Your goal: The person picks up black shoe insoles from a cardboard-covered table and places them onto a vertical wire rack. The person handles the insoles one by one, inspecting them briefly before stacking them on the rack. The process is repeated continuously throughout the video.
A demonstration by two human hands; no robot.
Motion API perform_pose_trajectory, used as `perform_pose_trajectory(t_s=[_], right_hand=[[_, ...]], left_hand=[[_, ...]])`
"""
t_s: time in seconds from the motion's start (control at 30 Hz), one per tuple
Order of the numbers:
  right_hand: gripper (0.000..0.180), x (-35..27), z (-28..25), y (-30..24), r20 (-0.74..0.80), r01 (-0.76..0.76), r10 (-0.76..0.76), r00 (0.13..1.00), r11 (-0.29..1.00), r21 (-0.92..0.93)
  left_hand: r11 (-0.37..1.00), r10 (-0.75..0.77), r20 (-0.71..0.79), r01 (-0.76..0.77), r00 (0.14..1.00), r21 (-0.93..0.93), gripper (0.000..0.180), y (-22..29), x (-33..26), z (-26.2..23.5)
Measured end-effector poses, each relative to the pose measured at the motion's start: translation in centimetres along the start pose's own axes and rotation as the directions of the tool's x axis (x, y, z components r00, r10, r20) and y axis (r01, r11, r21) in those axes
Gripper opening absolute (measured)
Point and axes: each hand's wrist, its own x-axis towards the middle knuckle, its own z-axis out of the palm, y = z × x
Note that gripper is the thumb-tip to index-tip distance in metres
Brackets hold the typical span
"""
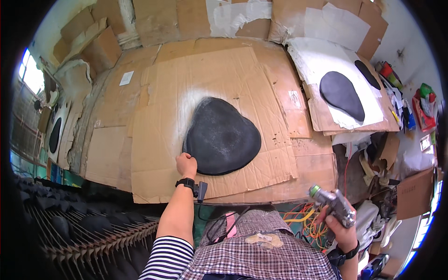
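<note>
A dark, rounded three-lobed pad point(224, 135), shaped like a saddle cover, lies on a cardboard sheet in front of me; pale dusty specks mark its top. At its near left edge, my left hand point(186, 164) is closed, with the fingers gripping the rim. My right hand point(344, 231) is wrapped round a metal spray gun point(339, 210) with a green ring at its front end. The gun is held off the table's near right side, apart from the pad. A small dark device point(202, 191) with a cable sits at my left wrist.
The cardboard sheet point(158, 172) covers the table. On a white-covered stand point(308, 60) at the right lie a black pad point(341, 93) and a narrower one point(367, 74). Orange hoses point(308, 224) tangle below. Several black pieces hang on a rack point(93, 247) at lower left.
</note>
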Motion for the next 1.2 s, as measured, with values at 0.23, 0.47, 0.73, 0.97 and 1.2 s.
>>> perform_pose_trajectory(t_s=[0.23, 0.47, 0.73, 0.97, 1.2], right_hand=[[0.061, -2.0, -2.8, 0.7, 0.113, -0.053, 0.072, 0.991, 0.985, -0.165], [0.052, -1.3, -0.4, 0.1, 0.089, -0.065, 0.066, 0.994, 0.998, -0.014], [0.054, -2.0, -1.8, 0.4, 0.099, -0.101, 0.108, 0.989, 0.992, -0.069], [0.059, -1.5, -3.1, 2.3, 0.328, -0.054, 0.079, 0.941, 0.995, -0.085], [0.057, 0.4, -1.7, 2.4, 0.102, -0.055, 0.048, 0.994, 0.996, 0.069]], left_hand=[[0.760, -0.175, 0.115, 0.208, 0.978, -0.615, 0.014, -3.3, 1.6, 2.6], [0.488, -0.366, 0.270, 0.431, 0.891, -0.759, 0.034, -1.3, -0.2, 1.7], [0.505, -0.319, 0.382, 0.497, 0.867, -0.705, 0.032, -1.2, -1.2, 0.9], [0.495, -0.298, 0.405, 0.503, 0.864, -0.709, 0.056, -1.6, -1.7, 1.0], [0.466, -0.336, 0.365, 0.490, 0.868, -0.736, 0.053, -1.1, -1.8, 1.4]])
